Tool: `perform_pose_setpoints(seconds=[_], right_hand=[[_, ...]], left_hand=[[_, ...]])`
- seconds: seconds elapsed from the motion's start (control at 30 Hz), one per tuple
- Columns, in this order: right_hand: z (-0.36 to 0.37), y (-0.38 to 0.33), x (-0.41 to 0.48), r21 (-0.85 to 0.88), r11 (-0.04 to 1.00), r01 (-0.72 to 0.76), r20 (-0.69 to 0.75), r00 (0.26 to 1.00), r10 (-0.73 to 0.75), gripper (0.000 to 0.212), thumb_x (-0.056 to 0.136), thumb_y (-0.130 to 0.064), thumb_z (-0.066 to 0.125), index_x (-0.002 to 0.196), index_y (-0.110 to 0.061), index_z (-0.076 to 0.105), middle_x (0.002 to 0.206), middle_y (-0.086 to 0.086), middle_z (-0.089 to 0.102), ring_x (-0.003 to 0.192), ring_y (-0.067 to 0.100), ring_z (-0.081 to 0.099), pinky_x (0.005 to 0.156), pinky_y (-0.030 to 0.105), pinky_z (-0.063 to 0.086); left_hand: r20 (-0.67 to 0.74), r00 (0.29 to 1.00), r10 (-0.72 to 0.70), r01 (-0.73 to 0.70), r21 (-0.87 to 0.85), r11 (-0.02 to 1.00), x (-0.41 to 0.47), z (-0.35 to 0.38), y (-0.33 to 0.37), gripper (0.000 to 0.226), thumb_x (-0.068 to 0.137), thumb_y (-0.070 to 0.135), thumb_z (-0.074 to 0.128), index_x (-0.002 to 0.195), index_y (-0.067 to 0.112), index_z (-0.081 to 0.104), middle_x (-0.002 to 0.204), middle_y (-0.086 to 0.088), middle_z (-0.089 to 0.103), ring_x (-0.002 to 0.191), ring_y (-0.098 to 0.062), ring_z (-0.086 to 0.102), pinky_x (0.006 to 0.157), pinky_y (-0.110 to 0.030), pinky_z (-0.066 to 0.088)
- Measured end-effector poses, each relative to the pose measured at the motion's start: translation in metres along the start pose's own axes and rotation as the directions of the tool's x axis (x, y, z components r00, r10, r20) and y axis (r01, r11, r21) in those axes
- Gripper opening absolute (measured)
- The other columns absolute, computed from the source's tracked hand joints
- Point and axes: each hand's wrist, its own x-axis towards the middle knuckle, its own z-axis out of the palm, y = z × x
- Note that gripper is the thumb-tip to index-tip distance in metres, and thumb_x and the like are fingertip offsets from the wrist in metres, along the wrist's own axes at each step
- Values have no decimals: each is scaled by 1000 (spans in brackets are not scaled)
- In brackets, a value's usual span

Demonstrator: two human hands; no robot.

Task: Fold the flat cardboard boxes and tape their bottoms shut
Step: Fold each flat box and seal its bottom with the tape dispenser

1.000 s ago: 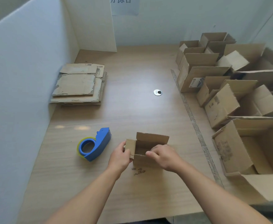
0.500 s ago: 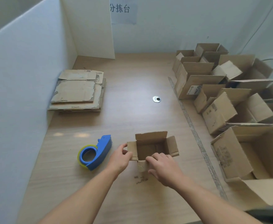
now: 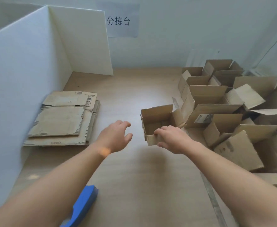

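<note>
A small folded cardboard box (image 3: 157, 118) is held open side up over the middle of the wooden table (image 3: 134, 185). My right hand (image 3: 172, 138) grips its near wall, fingers hooked over the rim. My left hand (image 3: 116, 136) hovers to the box's left with fingers spread, holding nothing. A stack of flat cardboard boxes (image 3: 62, 118) lies at the left by the white partition. The blue tape dispenser (image 3: 82, 205) rests near the front, partly hidden under my left forearm.
Several folded open boxes (image 3: 224, 112) crowd the right side of the table. A white partition (image 3: 19, 79) walls off the left and back left. A grey strip (image 3: 213, 199) runs along the table at the right front.
My right hand has carried the small box away from the front of the table, up and to the right toward the folded boxes. My left hand has let go of it and now hangs open.
</note>
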Motion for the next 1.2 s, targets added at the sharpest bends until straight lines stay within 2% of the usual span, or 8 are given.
perform_pose_setpoints(seconds=[0.17, 0.3, 0.53, 0.73, 0.87, 1.0, 1.13, 1.2], right_hand=[[-22, 72, 101, 23, 1000, -17, 25, 1000, 17, 46, 98, -38, 54, 141, -26, 44, 133, 1, 53, 118, 26, 50, 94, 40, 44], [-28, 126, 177, 6, 998, -59, 14, 998, 59, 41, 98, -35, 53, 137, -26, 47, 130, 3, 54, 116, 29, 50, 92, 40, 44], [-33, 198, 267, -52, 989, -136, 23, 990, 137, 37, 101, -32, 51, 136, -22, 46, 129, 8, 55, 121, 33, 47, 90, 39, 38], [-34, 235, 306, -57, 978, -200, -13, 980, 200, 29, 101, -19, 45, 130, -16, 45, 127, 11, 53, 119, 35, 47, 84, 40, 36], [-41, 248, 314, -134, 962, -237, -60, 971, 231, 32, 99, -14, 45, 130, -17, 47, 126, 10, 51, 117, 35, 46, 80, 40, 34], [-43, 238, 312, -150, 957, -247, -90, 968, 235, 40, 96, -10, 44, 135, -20, 45, 130, 11, 48, 119, 36, 45, 82, 42, 35], [-50, 208, 303, -211, 946, -246, -221, 955, 199, 43, 92, -10, 45, 134, -21, 47, 133, 10, 47, 127, 36, 41, 105, 50, 33], [-58, 188, 296, -216, 953, -213, -286, 947, 147, 34, 93, -14, 46, 126, -19, 50, 127, 10, 50, 120, 35, 44, 97, 46, 36]], left_hand=[[41, 996, 74, -84, 410, 908, 106, -6, 3, 42, 98, 40, 41, 134, 21, 48, 130, -1, 53, 119, -25, 50, 95, -38, 44], [109, 991, 78, -125, 548, 827, 178, 3, 3, 38, 98, 37, 40, 129, 19, 50, 125, -3, 54, 113, -26, 50, 90, -36, 42], [93, 996, 8, -50, 461, 886, 264, 20, -2, 43, 99, 38, 39, 139, 22, 45, 132, 0, 51, 120, -23, 49, 91, -34, 41], [78, 997, -27, -1, 340, 940, 297, 45, -3, 44, 100, 38, 40, 141, 26, 43, 137, 4, 49, 123, -22, 48, 88, -34, 41], [74, 996, -46, 26, 251, 968, 304, 58, -4, 43, 98, 40, 43, 140, 29, 45, 136, 6, 50, 122, -19, 50, 93, -35, 45], [58, 996, -73, 58, 226, 972, 302, 56, -9, 42, 98, 41, 44, 139, 30, 45, 134, 7, 52, 122, -19, 50, 94, -36, 45], [26, 993, -111, 102, 243, 965, 289, 39, -21, 42, 98, 41, 45, 138, 30, 46, 134, 7, 52, 124, -19, 49, 93, -36, 45], [14, 992, -129, 121, 252, 960, 278, 28, -28, 42, 97, 41, 45, 138, 30, 46, 134, 7, 53, 124, -18, 49, 93, -37, 46]])
